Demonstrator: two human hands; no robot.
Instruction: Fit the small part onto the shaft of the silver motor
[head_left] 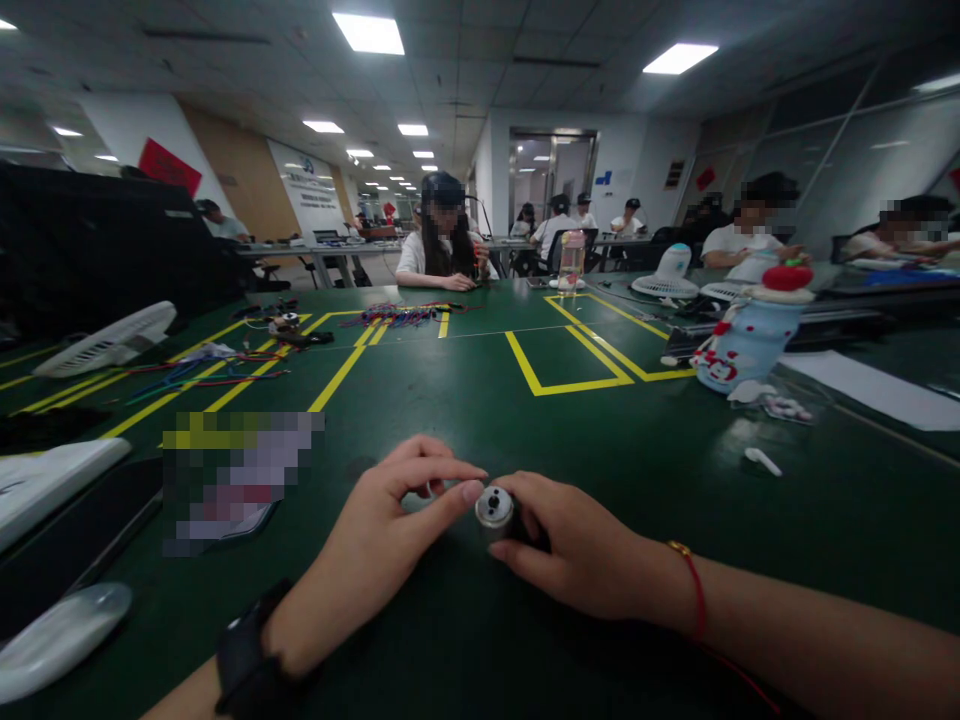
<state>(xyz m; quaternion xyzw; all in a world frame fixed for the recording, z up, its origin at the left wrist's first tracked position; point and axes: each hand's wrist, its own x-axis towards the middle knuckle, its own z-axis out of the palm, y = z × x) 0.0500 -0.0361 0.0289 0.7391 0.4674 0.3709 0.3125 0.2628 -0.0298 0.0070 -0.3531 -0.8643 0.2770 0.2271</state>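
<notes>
Near the front of the green table, a short metal cylinder (pixel 494 512) stands with its round end face tilted toward me. Several dark holes show in that face. My right hand (pixel 574 540) grips it from the right, thumb low at the front and fingers curled behind. At the cylinder's upper left edge is my left hand (pixel 409 505), its thumb and index fingertips close together in a pinch beside the rim. Whatever may lie between those fingertips is too small to make out. The other left fingers curl behind and are partly hidden.
Left are a blurred plastic packet (pixel 247 480), a white mouse (pixel 67 635) and loose wires (pixel 217 375). A wire bundle (pixel 409 314) lies farther back. On the right stand a light-blue bottle (pixel 757 335) and a white earbud (pixel 763 461). Opposite sits a person (pixel 442 250).
</notes>
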